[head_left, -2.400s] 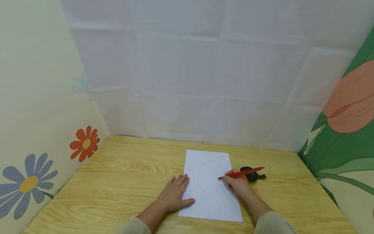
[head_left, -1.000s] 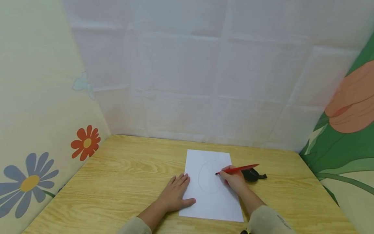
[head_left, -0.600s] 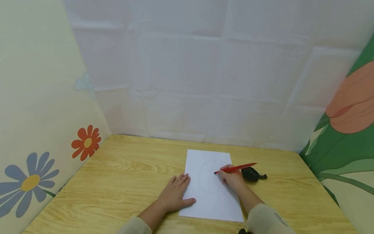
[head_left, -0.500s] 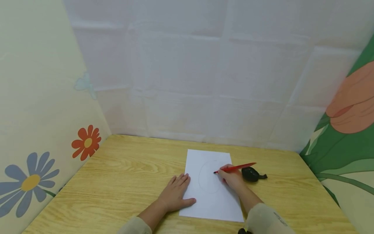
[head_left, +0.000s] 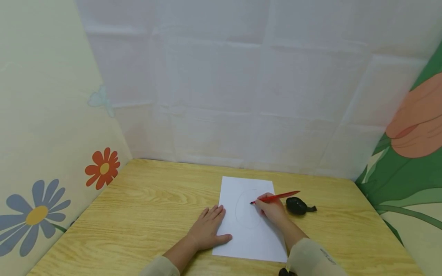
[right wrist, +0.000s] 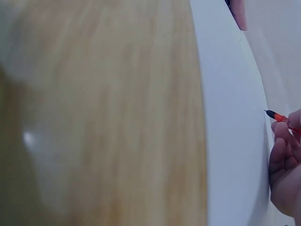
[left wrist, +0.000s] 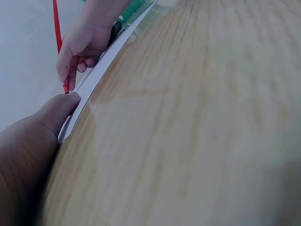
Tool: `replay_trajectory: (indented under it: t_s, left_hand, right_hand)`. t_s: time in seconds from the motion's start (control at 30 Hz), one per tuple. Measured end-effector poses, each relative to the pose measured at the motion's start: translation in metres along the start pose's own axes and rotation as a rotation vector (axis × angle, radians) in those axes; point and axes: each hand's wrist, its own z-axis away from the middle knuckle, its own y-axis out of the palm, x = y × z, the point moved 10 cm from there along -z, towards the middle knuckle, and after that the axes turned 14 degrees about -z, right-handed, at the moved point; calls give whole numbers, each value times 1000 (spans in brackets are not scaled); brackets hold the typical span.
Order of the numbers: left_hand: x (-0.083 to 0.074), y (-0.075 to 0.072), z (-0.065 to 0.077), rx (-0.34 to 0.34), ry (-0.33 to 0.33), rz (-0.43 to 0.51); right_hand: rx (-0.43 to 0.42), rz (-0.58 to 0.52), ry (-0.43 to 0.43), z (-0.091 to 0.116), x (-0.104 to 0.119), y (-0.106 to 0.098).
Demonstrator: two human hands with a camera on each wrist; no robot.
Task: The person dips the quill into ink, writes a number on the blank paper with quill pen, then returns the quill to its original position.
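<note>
A white sheet of paper (head_left: 248,243) lies on the wooden table, bearing a faint curved outline like an open oval. My left hand (head_left: 206,230) rests flat across its left edge, fingers spread and thumb on the paper. In my right hand (head_left: 272,211) I pinch a slim red pen (head_left: 281,196) with a black tip, which is at the paper inside the outline's right side. The right wrist view shows the pen's fine black point (right wrist: 270,113) at the sheet. To the right lies a glossy dark eggplant-shaped thing (head_left: 296,206) with a short stem.
The wood-grain table (head_left: 148,199) is backed by a hanging white cloth (head_left: 207,96). Flower-patterned panels (head_left: 38,126) stand on the left and right. A small dark object (head_left: 284,272) shows partly at the bottom edge, beside the right sleeve.
My right hand has moved left and slightly away with the pen, uncovering more of the dark eggplant-shaped thing. My left hand stays on the paper. A small dark object has appeared beside the right sleeve.
</note>
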Motion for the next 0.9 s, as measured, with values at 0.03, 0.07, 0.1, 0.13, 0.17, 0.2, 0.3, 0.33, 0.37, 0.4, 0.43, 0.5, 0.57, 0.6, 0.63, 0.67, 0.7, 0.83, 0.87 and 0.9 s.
replay_trajectory:
  t_s: [0.03,0.07,0.1,0.13,0.17,0.2,0.3,0.33,0.37,0.4,0.43,0.5,0.57,0.6,0.63,0.67,0.7,0.83,0.87,0.9]
  left_hand:
    - [0,0,0,0,0,-1]
    - [0,0,0,0,-1,-3]
    - [0,0,0,0,-1,-4]
    - [0,0,0,0,-1,-5]
    - [0,0,-1,1,-2,-6]
    - [0,0,-1,1,-2,-7]
    - [-1,-1,-1,2,-2,-6]
    - [-1,-1,-1,1,-2,-7]
    - [-1,-1,-1,1,-2,-7]
    - [-1,-2,0,0,-1,-8]
    - [-1,-2,0,-1,0,-7]
    - [-1,-2,0,-4,0,-6]
    - [0,-3,0,-10,3,-6]
    - [0,-3,0,-11,3,-6]
    - [0,-3,0,-11,4,-6]
    - [0,-2,0,-11,3,-6]
    - [0,-2,0,-10,2,-6]
    - [0,-1,0,-4,-2,-3]
    - [0,0,0,-4,-3,-3]
    - [0,0,0,-4,-3,-4]
  right_hand:
    - [-2,-4,-2,0,0,0]
    - [-4,-9,-5,0,1,1]
    - [-5,-11,-11,0,2,1]
    - [-6,-18,-11,0,2,2]
    - [-6,-21,-10,0,2,2]
    - [-6,-23,-8,0,2,3]
    - [0,-21,-12,-1,3,3]
    - [0,-25,-6,-1,3,4]
    - [1,-23,-5,-1,3,4]
    - [0,-24,0,-2,3,4]
    - [1,-23,1,-2,3,5]
    - [2,-23,1,-2,3,6]
    - [1,-27,5,-2,3,7]
    - [2,-33,6,-2,3,8]
    - [3,-33,2,-2,3,8]
    - [5,-36,-1,-2,4,9]
    - [6,-38,-3,-2,4,10]
    - [7,-33,0,-2,4,13]
    - [8,-29,2,-2,4,13]
    - [8,-27,7,-2,3,14]
